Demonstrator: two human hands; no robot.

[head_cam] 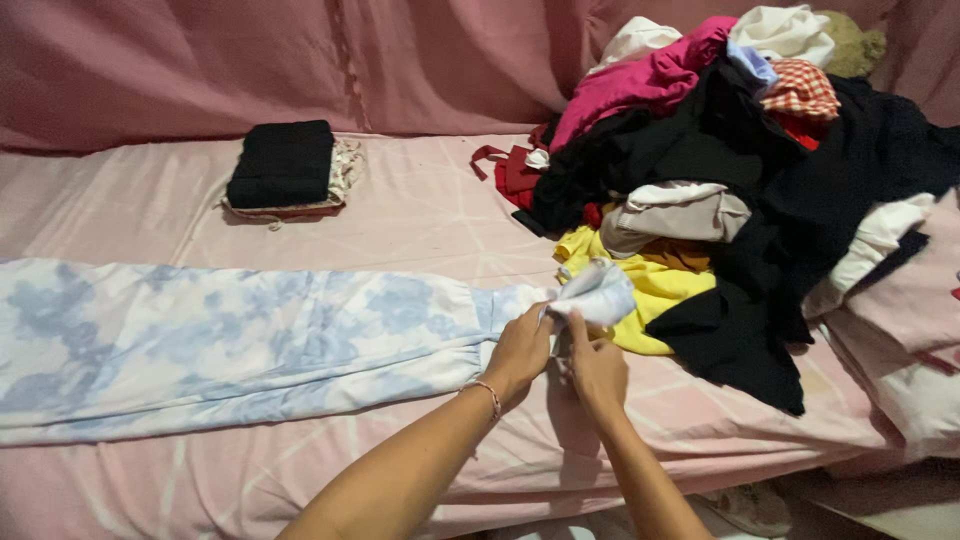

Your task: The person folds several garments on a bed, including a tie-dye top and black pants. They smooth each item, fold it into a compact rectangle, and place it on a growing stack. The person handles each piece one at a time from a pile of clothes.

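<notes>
Head view: both grips, left hand (520, 352) and right hand (597, 368), pinching tie-dye trousers' (230, 340) cuff.

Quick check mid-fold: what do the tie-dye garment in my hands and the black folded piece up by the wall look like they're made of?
The tie-dye garment looks like soft matte knit, maybe cotton fleece: it lies limp, with gentle creases and a gathered cuff where the left hand and right hand pinch it. The black folded piece appears to be a thicker ribbed or textured knit, matte, holding a squared block shape. The fibre of either cannot be told.
</notes>
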